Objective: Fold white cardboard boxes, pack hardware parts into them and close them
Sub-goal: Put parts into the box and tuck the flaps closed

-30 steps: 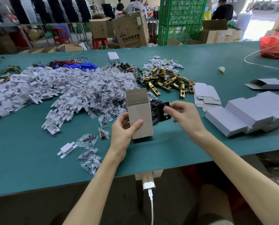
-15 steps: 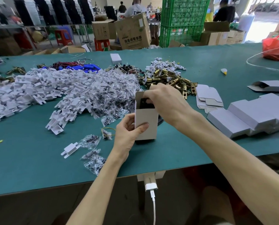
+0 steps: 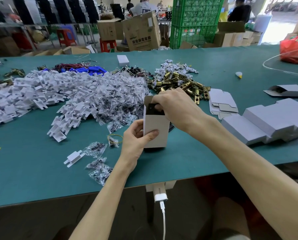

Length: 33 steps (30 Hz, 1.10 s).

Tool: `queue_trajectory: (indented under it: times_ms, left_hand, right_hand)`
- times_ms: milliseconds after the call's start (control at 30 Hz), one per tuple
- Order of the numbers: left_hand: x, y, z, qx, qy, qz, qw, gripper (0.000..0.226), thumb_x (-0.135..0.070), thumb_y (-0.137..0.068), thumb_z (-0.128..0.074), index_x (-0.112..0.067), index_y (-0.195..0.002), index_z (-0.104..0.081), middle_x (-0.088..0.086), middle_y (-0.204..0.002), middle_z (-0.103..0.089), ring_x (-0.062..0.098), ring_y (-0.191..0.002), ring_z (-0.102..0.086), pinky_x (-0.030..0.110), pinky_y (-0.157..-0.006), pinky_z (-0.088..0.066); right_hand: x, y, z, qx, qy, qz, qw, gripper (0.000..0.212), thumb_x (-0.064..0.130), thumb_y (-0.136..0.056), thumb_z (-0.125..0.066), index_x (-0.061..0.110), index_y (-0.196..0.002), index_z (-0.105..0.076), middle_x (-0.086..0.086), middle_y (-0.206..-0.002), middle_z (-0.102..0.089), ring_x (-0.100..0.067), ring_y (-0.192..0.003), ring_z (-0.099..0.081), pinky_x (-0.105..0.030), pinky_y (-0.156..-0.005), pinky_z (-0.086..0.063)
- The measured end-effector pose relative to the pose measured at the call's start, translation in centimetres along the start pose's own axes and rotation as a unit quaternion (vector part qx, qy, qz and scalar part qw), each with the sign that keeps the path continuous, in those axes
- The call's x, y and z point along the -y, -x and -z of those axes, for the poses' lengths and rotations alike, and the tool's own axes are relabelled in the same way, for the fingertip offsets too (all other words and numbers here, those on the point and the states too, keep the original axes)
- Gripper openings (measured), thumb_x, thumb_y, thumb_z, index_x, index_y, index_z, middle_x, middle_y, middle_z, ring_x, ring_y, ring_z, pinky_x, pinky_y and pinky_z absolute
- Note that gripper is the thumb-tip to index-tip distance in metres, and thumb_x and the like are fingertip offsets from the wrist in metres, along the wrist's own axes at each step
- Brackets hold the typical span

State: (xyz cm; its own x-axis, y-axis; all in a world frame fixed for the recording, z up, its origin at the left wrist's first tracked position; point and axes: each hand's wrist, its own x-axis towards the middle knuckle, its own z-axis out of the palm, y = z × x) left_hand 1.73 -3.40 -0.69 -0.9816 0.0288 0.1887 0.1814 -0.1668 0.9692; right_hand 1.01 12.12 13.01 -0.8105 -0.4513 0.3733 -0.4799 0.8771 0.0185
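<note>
While the white cardboard box (image 3: 159, 130) stands upright on the green table (image 3: 32, 174) near its front edge, the left hand (image 3: 134, 142) grips it low on its left side, with the thumb lying across the front face and the fingers curled round behind. Its top is open, and a flap rises at the back of the mouth. Directly above that opening sits the right hand (image 3: 177, 108), knuckles up, its fingers curled down and pinching a black part (image 3: 152, 109) that is partly inside the mouth of the box, its upper edge showing above the front wall. How deep the part reaches cannot be told, since the box wall hides the rest. Behind the box and to its left spreads a heap of small clear bags of screws (image 3: 117, 101), and further left a heap of white plastic pieces (image 3: 40, 94). Just beyond the right hand lies a pile of brass latches (image 3: 179, 82). Beside it, to the right, rests a stack of flat box blanks (image 3: 221, 103), and nearer the table's right end a cluster of closed white boxes (image 3: 266, 122).
</note>
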Motion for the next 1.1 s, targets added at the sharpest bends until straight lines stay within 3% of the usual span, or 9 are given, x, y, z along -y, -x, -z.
queue_trajectory:
  times_ms: [167,300,500,600,767,967,1100]
  left_hand:
    - [-0.2,0.1,-0.2,-0.003,0.006,0.002,1.000,0.048,-0.021,-0.075,-0.088,-0.012,-0.117,-0.068,0.002,-0.112,-0.078,0.020,-0.105,-0.074,0.031,-0.086,-0.060]
    - [-0.3,0.2,-0.2,-0.001,0.010,0.004,1.000,0.051,-0.023,-0.073,-0.088,-0.011,-0.119,-0.067,0.003,-0.112,-0.078,0.020,-0.105,-0.074,0.033,-0.087,-0.061]
    - [-0.3,0.1,-0.1,-0.010,0.010,0.009,1.000,0.047,-0.019,-0.077,-0.086,-0.009,-0.119,-0.067,0.003,-0.111,-0.078,0.018,-0.102,-0.074,0.030,-0.084,-0.060]
    - [-0.2,0.1,-0.1,-0.008,0.004,0.009,1.000,0.043,-0.016,-0.079,-0.086,-0.011,-0.117,-0.068,0.001,-0.110,-0.078,0.015,-0.101,-0.074,0.028,-0.082,-0.060]
    - [-0.2,0.1,-0.2,-0.008,-0.003,0.007,1.000,0.043,-0.022,-0.074,-0.087,-0.014,-0.113,-0.069,0.001,-0.108,-0.079,0.016,-0.101,-0.074,0.030,-0.086,-0.060]
    - [-0.1,0.0,-0.1,-0.014,-0.007,0.016,1.000,0.040,-0.020,-0.078,-0.087,-0.016,-0.113,-0.069,-0.001,-0.108,-0.078,0.015,-0.101,-0.073,0.033,-0.087,-0.061]
    - [-0.2,0.0,-0.1,-0.017,-0.003,0.022,1.000,0.042,-0.024,-0.076,-0.087,-0.015,-0.113,-0.069,0.000,-0.107,-0.078,0.015,-0.100,-0.074,0.032,-0.084,-0.061]
  right_hand:
    - [-0.4,-0.2,0.5,-0.010,-0.008,-0.006,1.000,0.023,-0.001,-0.095,-0.055,0.012,-0.104,-0.071,-0.001,-0.100,-0.070,-0.027,-0.096,-0.063,-0.031,-0.077,-0.032]
    - [0.3,-0.3,0.1,0.058,0.004,0.014,0.998,0.032,-0.003,-0.095,-0.053,0.017,-0.113,-0.070,0.001,-0.110,-0.071,-0.026,-0.105,-0.062,-0.033,-0.087,-0.032]
    - [0.2,-0.4,-0.8,0.063,-0.007,0.001,0.998,0.036,-0.012,-0.086,-0.046,0.011,-0.108,-0.064,-0.006,-0.103,-0.066,-0.032,-0.099,-0.058,-0.032,-0.077,-0.028]
    - [-0.1,-0.5,-1.0,0.068,-0.037,-0.007,0.997,0.036,-0.010,-0.088,-0.047,0.012,-0.110,-0.066,-0.005,-0.104,-0.066,-0.030,-0.099,-0.059,-0.033,-0.081,-0.038]
    - [-0.1,-0.5,-1.0,0.096,-0.083,-0.033,0.991,0.037,-0.009,-0.089,-0.045,0.011,-0.110,-0.068,-0.010,-0.106,-0.067,-0.034,-0.099,-0.061,-0.046,-0.086,-0.052]
    - [0.0,-0.7,-1.0,0.143,-0.097,-0.058,0.983,0.036,-0.002,-0.095,-0.042,0.015,-0.114,-0.066,-0.012,-0.112,-0.064,-0.035,-0.102,-0.061,-0.047,-0.087,-0.053]
    - [0.2,-0.4,-1.5,0.153,-0.106,-0.050,0.981,0.022,0.023,-0.108,-0.044,0.014,-0.117,-0.063,-0.012,-0.110,-0.065,-0.033,-0.104,-0.059,-0.048,-0.088,-0.051]
